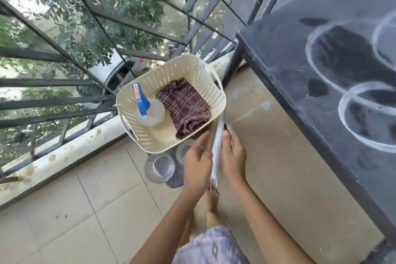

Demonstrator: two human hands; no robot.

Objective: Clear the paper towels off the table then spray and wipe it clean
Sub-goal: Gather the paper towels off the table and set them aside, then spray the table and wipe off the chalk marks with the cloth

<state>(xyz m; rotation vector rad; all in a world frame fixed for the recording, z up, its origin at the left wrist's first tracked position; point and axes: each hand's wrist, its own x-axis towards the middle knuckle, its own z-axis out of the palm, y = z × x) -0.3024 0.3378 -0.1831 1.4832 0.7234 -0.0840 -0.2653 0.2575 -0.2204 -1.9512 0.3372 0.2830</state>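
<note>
A folded stack of white paper towels (216, 152) stands on edge between my hands, just beside the near corner of the cream basket (137, 135). My right hand (234, 156) grips the stack from the right, thumb on its edge. My left hand (197, 162) lies against its left side with the fingers straight. Inside the basket are a spray bottle (149, 111) with a blue trigger head and a folded maroon checked cloth (186, 107). The dark table (321, 53) fills the right side, its top dusty with white ring marks and dark smears.
Clear glass jars (160, 167) sit on the tiled floor under the basket's near edge. A black metal railing (64, 100) and a low ledge run along the left. My bare foot (212, 197) is below my hands. The table's leg (232, 66) stands behind the basket.
</note>
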